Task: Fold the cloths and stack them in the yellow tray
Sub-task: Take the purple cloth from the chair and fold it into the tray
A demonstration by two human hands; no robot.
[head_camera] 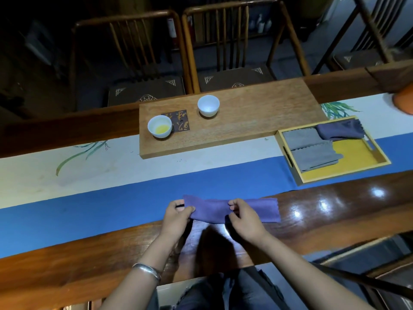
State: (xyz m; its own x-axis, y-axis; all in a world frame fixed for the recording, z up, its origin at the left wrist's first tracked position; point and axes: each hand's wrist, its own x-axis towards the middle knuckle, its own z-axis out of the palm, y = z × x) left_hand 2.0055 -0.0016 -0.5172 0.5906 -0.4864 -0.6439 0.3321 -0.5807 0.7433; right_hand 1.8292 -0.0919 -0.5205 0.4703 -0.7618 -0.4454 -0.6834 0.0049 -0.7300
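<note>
A purple cloth [212,210], folded into a long strip, lies across the near table edge, half on the blue runner. My left hand [177,217] pinches its left end. My right hand [244,218] pinches the strip near its middle. The right part of the strip lies flat on the dark wood. The yellow tray [355,156] stands at the right on the runner. In it lie two folded grey cloths [312,151] on the left side and a loosely lying purple cloth [339,129] at its far end.
A wooden board [257,113] in the middle carries two white cups, one empty [208,105], one [159,126] with yellow liquid. Chairs stand beyond the table. An orange object [403,101] sits at the far right edge. My legs are below the table edge.
</note>
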